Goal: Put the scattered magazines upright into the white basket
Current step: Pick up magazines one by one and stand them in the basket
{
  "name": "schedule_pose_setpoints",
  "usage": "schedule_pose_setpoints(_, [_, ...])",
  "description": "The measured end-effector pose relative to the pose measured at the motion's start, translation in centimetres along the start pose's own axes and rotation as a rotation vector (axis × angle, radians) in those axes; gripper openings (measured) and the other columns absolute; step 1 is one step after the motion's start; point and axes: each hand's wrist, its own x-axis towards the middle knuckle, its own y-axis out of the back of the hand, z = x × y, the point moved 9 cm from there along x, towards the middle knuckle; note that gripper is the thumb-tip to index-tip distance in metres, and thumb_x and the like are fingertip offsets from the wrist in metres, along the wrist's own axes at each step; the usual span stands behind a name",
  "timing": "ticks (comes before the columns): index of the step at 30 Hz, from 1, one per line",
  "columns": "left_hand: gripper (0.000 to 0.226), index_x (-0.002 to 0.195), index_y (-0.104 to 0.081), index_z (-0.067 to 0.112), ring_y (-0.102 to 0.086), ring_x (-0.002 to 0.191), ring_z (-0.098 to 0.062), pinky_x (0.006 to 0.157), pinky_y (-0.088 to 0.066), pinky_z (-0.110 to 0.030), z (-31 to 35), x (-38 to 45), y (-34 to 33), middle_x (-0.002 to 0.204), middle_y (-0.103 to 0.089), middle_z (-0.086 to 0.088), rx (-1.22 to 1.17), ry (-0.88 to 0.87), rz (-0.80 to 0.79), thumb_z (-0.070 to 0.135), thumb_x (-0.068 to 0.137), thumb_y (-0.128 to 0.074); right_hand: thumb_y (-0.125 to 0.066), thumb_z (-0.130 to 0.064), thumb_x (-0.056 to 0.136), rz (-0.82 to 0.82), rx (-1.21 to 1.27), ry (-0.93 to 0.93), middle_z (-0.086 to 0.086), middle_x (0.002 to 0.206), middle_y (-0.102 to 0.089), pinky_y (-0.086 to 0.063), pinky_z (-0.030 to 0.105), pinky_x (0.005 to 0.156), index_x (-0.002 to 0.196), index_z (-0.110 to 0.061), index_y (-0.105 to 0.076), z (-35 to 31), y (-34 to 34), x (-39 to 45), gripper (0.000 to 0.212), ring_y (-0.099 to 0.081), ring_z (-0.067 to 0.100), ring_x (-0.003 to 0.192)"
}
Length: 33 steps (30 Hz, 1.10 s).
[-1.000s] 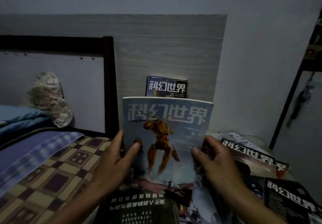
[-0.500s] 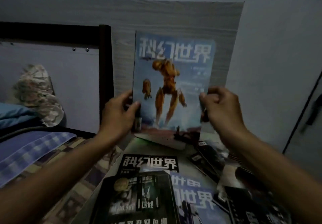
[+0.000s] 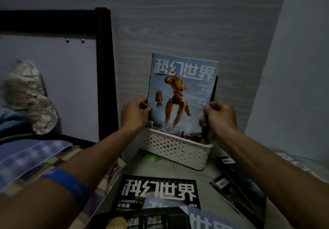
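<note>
A blue magazine (image 3: 183, 89) with an orange robot on its cover stands upright, its lower edge inside the white perforated basket (image 3: 176, 150) against the wood-grain wall. My left hand (image 3: 135, 114) grips its left edge and my right hand (image 3: 219, 118) grips its right edge. Behind it on the right a dark magazine's edge (image 3: 213, 89) shows, also upright in the basket. More magazines lie flat in front: a black one (image 3: 158, 193), a blue one (image 3: 210, 218) and dark ones (image 3: 236, 187) to the right.
A bed with a checked cover (image 3: 32, 157) and a dark headboard post (image 3: 105, 72) lies to the left. A crumpled cloth (image 3: 28, 95) sits on the bed. A grey wall (image 3: 293, 86) closes the right side.
The blue magazine came up off the pile, was held high, and has come down so that its lower edge is in the basket. Both hands kept their grip on its edges.
</note>
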Motion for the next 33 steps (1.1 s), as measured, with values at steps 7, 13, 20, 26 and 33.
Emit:
schedule_pose_setpoints(7, [0.011, 0.090, -0.079, 0.022, -0.067, 0.079, -0.011, 0.075, -0.057, -0.030, -1.7, -1.0, -1.8, 0.091, -0.078, 0.001, 0.171, -0.029, -0.063, 0.024, 0.079, -0.078, -0.069, -0.018, 0.086, 0.140, -0.086, -0.022, 0.001, 0.059, -0.068, -0.062, 0.045, 0.069, 0.074, -0.014, -0.065, 3.8, 1.4, 1.4, 0.013, -0.068, 0.018, 0.056])
schedule_pose_setpoints(13, [0.020, 0.108, -0.068, 0.018, -0.061, 0.092, -0.014, 0.079, -0.047, -0.029, -1.2, -2.2, -1.9, 0.109, -0.071, -0.004, 0.163, 0.001, -0.032, 0.025, 0.089, -0.067, -0.069, -0.017, 0.087, -0.104, -0.197, 0.061, -0.001, 0.085, -0.068, -0.058, 0.039, 0.072, 0.080, -0.020, -0.064, 2.7, -0.2, -0.5, 0.010, -0.067, 0.018, 0.083])
schedule_pose_setpoints(20, [0.036, 0.122, -0.059, 0.020, -0.052, 0.110, -0.011, 0.087, -0.048, -0.028, -0.9, -11.1, 2.8, 0.124, -0.053, 0.001, -0.041, -0.035, -0.233, 0.027, 0.088, -0.068, -0.064, -0.019, 0.091, -0.306, -0.395, 0.286, -0.014, 0.097, -0.070, -0.050, 0.017, 0.074, 0.091, -0.027, -0.068, -0.1, 4.0, -10.6, 0.009, -0.065, 0.000, 0.087])
schedule_pose_setpoints(26, [0.011, 0.091, -0.056, 0.035, -0.052, 0.069, 0.001, 0.055, -0.036, -0.022, -4.2, -22.8, 11.5, 0.086, -0.060, 0.009, 0.341, 0.041, -0.206, 0.034, 0.087, -0.066, -0.063, -0.034, 0.091, -0.772, -0.612, 0.013, -0.005, 0.072, -0.075, -0.056, 0.033, 0.065, 0.079, -0.023, -0.070, 2.9, 6.0, -22.8, 0.017, -0.068, 0.006, 0.061])
schedule_pose_setpoints(33, [0.027, 0.114, -0.054, 0.032, -0.056, 0.099, -0.013, 0.083, -0.051, -0.035, -1.9, -27.8, 12.0, 0.114, -0.057, 0.003, 0.413, 0.242, -0.356, 0.038, 0.089, -0.063, -0.075, -0.032, 0.084, -0.860, -0.398, -0.409, 0.010, 0.069, -0.073, -0.052, 0.028, 0.049, 0.099, -0.009, -0.066, 3.6, 5.0, -29.5, 0.029, -0.064, 0.019, 0.051])
